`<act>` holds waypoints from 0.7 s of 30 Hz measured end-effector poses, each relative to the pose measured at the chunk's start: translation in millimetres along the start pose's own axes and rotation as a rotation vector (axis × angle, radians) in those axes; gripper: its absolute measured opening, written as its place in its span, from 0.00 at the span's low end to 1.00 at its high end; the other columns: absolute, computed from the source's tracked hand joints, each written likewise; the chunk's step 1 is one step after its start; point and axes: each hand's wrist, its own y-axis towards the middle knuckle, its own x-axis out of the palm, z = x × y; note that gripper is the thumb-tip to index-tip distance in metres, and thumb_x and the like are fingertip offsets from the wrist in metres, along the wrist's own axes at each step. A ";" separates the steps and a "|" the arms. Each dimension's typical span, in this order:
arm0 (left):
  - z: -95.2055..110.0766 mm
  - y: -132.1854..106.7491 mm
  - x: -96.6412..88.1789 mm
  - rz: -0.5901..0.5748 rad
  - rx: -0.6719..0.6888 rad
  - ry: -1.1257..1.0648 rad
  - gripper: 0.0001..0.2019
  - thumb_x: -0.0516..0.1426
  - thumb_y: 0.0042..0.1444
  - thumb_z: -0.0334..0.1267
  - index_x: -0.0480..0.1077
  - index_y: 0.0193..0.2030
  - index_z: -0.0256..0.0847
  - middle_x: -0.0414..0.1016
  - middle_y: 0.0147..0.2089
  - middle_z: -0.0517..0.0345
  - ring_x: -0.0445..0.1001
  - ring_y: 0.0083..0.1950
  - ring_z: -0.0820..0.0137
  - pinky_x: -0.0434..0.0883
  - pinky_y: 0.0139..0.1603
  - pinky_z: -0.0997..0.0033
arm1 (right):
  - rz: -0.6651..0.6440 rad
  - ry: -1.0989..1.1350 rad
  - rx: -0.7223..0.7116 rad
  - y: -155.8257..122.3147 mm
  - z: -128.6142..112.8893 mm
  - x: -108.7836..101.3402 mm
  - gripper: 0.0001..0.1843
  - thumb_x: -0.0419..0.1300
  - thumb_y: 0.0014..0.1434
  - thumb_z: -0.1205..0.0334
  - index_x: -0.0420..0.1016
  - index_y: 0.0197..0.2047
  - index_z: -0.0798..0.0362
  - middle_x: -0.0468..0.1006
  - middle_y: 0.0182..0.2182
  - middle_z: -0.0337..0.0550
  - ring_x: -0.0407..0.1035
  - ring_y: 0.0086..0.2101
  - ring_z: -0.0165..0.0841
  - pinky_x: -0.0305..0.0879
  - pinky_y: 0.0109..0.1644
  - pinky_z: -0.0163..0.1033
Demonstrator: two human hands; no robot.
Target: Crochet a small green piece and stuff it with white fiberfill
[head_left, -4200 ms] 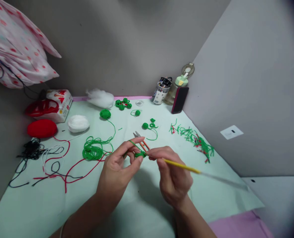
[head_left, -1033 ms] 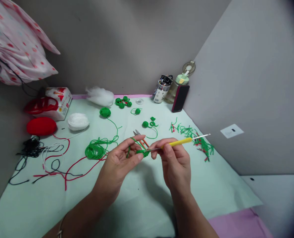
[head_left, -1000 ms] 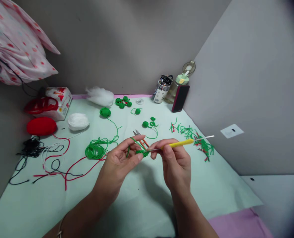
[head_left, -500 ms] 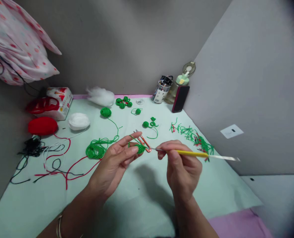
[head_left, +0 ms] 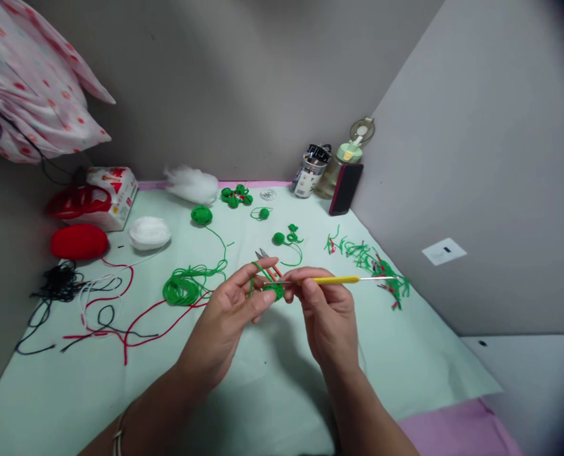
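Between thumb and fingers, my left hand pinches a small green crochet piece. Green yarn runs up over its raised index finger. My right hand is closed round a crochet hook with a yellow grip and metal ends. The hook's tip lies across the top of the green piece, at the yarn near my left fingers; whether it has caught a loop is too small to tell. Just behind the hands lie orange-handled thread snips, partly hidden by my fingers.
Loose green yarn lies left of my hands, beside red, white and black strands. A red yarn ball and white yarn ball sit further left. Green-red scraps lie right. A phone leans against a bottle at the back.
My right hand has moved left, bringing the hook's tip from the near edge of the green piece across it. Both hands are now close together.
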 end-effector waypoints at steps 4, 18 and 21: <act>0.4 1.1 0.5 0.022 0.015 0.041 0.22 0.71 0.57 0.41 0.80 0.59 0.51 0.73 0.41 0.60 0.63 0.39 0.71 0.60 0.35 0.72 | 0.010 -0.065 -0.065 -0.2 -1.0 1.0 0.07 0.65 0.70 0.58 0.86 0.45 0.45 0.83 0.39 0.40 0.74 0.34 0.29 0.70 0.42 0.39; -1.9 0.7 -2.3 0.016 0.026 0.057 0.22 0.70 0.58 0.40 0.78 0.59 0.56 0.76 0.41 0.62 0.67 0.41 0.71 0.63 0.40 0.71 | 0.009 -0.139 -0.147 -1.0 -2.0 2.1 0.08 0.64 0.71 0.61 0.87 0.45 0.44 0.83 0.38 0.40 0.74 0.35 0.31 0.71 0.40 0.40; -1.4 -0.8 -2.0 0.020 0.032 0.045 0.26 0.71 0.58 0.38 0.76 0.63 0.58 0.76 0.39 0.64 0.69 0.40 0.72 0.66 0.44 0.71 | -0.029 -0.165 -0.168 -0.6 -4.3 2.5 0.09 0.64 0.71 0.61 0.87 0.46 0.42 0.84 0.38 0.40 0.74 0.37 0.32 0.71 0.41 0.39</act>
